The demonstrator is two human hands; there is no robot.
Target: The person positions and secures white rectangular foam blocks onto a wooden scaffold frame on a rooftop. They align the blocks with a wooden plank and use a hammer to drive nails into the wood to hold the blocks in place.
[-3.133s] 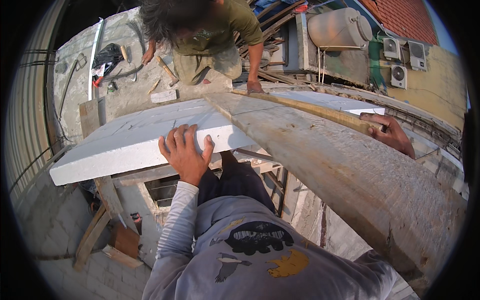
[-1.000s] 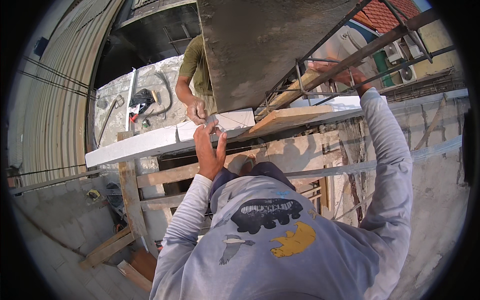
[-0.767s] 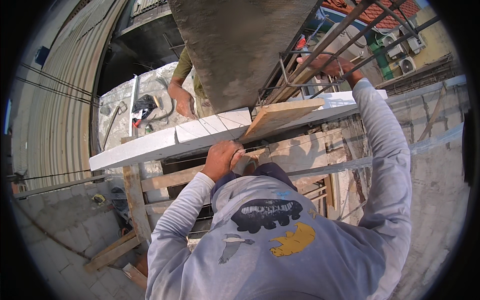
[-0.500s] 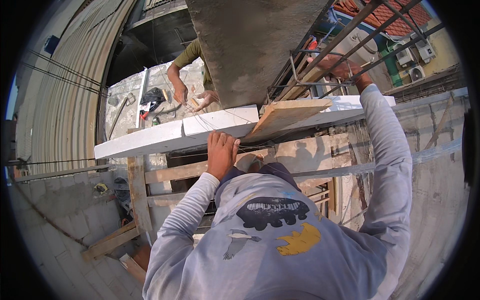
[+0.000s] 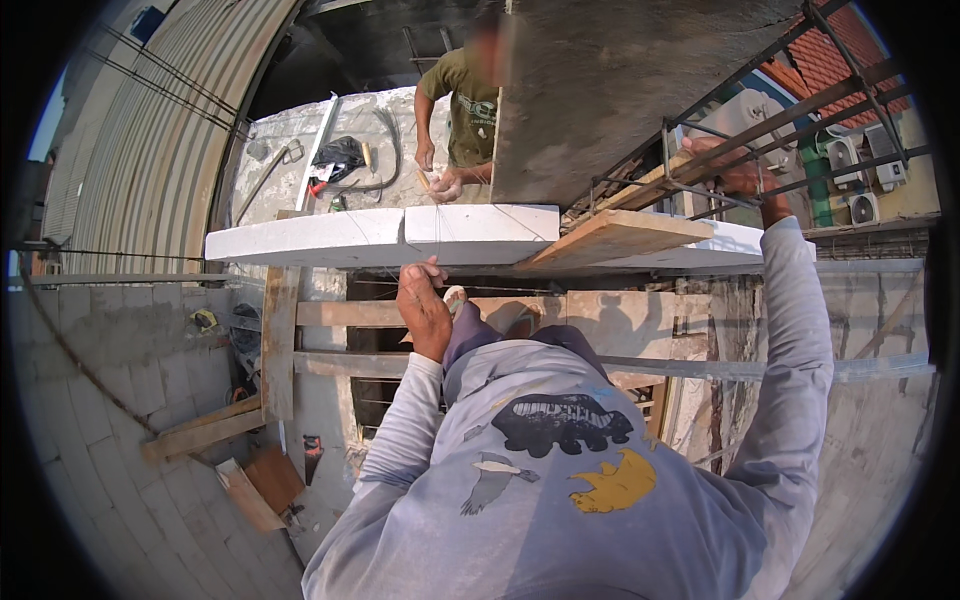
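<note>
My left hand [image 5: 424, 312] is raised just under the lower edge of a long white block [image 5: 400, 235], fingers bunched together with the tips touching that edge. A thin taut string [image 5: 600, 293] runs past it; whether the fingers pinch it is hidden. My right hand [image 5: 745, 180] is stretched up and closed around a rusty rebar frame [image 5: 700, 165]. A wooden plank [image 5: 610, 238] lies across the white block under a large grey concrete slab [image 5: 620, 90].
Another person in an olive shirt [image 5: 462, 100] stands beyond the block, hands [image 5: 440, 185] at its far edge. Tools and cables [image 5: 340, 160] lie on the concrete behind. Timber props [image 5: 280, 340] and loose boards [image 5: 250, 480] are below; a corrugated wall [image 5: 150, 150] rises at left.
My left hand slid from the block's top face down to its lower edge and its fingers closed. My right hand moved up onto the rebar. The other person stood upright.
</note>
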